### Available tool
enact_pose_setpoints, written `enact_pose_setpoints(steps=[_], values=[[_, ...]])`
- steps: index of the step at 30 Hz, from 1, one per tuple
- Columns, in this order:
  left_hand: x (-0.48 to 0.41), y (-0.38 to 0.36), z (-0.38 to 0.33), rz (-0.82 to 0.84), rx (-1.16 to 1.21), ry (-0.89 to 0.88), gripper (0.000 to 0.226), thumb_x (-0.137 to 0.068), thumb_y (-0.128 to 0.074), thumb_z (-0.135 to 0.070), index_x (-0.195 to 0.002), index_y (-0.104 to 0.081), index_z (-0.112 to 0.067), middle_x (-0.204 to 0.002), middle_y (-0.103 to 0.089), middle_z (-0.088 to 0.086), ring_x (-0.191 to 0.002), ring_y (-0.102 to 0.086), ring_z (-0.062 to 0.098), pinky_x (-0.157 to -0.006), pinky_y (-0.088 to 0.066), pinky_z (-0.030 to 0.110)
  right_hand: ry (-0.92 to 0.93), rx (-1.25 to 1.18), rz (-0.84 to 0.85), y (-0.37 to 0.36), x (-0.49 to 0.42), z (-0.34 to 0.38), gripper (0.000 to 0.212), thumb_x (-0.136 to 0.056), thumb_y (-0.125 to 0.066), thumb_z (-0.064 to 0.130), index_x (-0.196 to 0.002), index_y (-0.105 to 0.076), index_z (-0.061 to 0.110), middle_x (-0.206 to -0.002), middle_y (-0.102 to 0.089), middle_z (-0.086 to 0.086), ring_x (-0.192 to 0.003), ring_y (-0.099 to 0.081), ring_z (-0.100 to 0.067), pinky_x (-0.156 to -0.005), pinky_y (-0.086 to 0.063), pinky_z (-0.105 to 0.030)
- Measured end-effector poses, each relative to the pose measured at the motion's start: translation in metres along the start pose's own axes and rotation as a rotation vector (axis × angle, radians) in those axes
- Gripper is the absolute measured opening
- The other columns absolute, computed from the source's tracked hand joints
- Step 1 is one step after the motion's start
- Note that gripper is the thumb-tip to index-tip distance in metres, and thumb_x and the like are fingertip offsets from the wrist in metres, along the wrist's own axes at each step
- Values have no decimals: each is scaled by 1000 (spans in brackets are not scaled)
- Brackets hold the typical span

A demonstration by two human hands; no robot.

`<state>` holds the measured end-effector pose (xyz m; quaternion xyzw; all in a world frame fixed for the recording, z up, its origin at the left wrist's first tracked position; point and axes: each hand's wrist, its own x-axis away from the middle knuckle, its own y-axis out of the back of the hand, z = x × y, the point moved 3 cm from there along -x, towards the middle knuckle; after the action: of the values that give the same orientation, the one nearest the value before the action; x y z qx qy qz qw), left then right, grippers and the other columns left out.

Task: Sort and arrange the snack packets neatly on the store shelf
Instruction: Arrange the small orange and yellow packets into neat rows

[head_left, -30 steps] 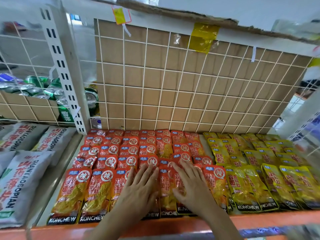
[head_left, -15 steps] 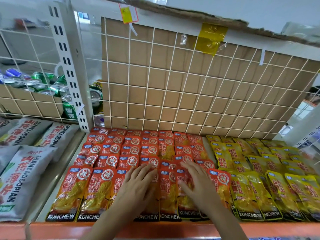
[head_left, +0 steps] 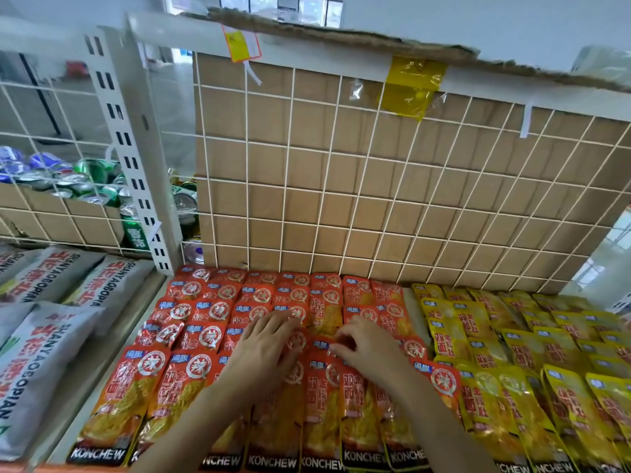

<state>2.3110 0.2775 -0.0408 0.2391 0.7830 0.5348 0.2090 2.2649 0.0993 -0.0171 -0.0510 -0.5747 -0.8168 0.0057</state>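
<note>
Looking left to right: left hand (head_left: 264, 349) flat, fingers spread, gripping nothing, pressed on the red snack packets (head_left: 191, 339). Right hand (head_left: 367, 346) just beside it, fingertips pinched at one packet's top edge (actual grip hard to tell). Long axes running front-to-back on the shelf (head_left: 415, 322), packets directly underneath. Right hand probably nearer for nudging.

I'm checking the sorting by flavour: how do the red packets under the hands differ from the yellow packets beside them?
The red packets bear a round white seal; on the yellow packets none is visible. Red fills the left block, yellow the right. Both hands, left and right, rest on red; yellow lies untouched. Both show KONCHEW at the bottom, in overlapping rows.
</note>
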Motion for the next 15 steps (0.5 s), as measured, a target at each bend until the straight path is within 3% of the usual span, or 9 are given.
enact_pose_setpoints(steps=[4,7,9,10,12,15], values=[[-8,-6,4,36,-33,-20,104,-62,20,-81,-147,-15,-33,-155,-11,-12,-144,-4,10,-112,6,27,18,-62,37,1,-11,2,16,-90,-55,39,-93,-61,24,-97,-54,8,-91,-51,-8,-79,-43,-24],[-9,-7,3,37,-57,-50,105,-62,32,-73,-148,-13,-32,-153,-5,-14,-144,-3,11,-112,10,29,-20,-186,-7,5,-19,1,12,-91,-55,31,-83,-58,23,-85,-61,8,-82,-59,-10,-74,-47,-28],[-8,-5,1,56,-70,-61,90,-78,22,-67,-146,-24,-30,-152,-22,-9,-143,-20,15,-114,-2,34,-44,-197,-50,8,-25,-2,12,-92,-55,30,-83,-58,23,-83,-62,8,-81,-59,-10,-73,-47,-27],[-6,-5,1,58,-119,-56,77,-89,13,-60,-143,-31,-29,-148,-36,-7,-137,-34,16,-114,-18,38,-55,-198,-65,9,-28,-4,11,-91,-55,30,-82,-58,24,-82,-60,9,-80,-58,-9,-73,-46,-27],[-5,-4,2,78,-177,-38,52,-99,-7,-45,-135,-40,-31,-133,-54,-8,-122,-53,14,-97,-46,40,-71,-216,-87,11,-35,-5,12,-91,-56,29,-80,-58,24,-79,-60,10,-79,-59,-10,-71,-46,-26],[-5,-3,0,55,-196,-105,43,-93,-28,-42,-132,-42,-34,-129,-58,-10,-117,-57,12,-91,-48,40,-73,-229,-98,13,-46,-6,10,-90,-58,28,-83,-62,21,-77,-60,11,-75,-57,-6,-63,-41,-18]])
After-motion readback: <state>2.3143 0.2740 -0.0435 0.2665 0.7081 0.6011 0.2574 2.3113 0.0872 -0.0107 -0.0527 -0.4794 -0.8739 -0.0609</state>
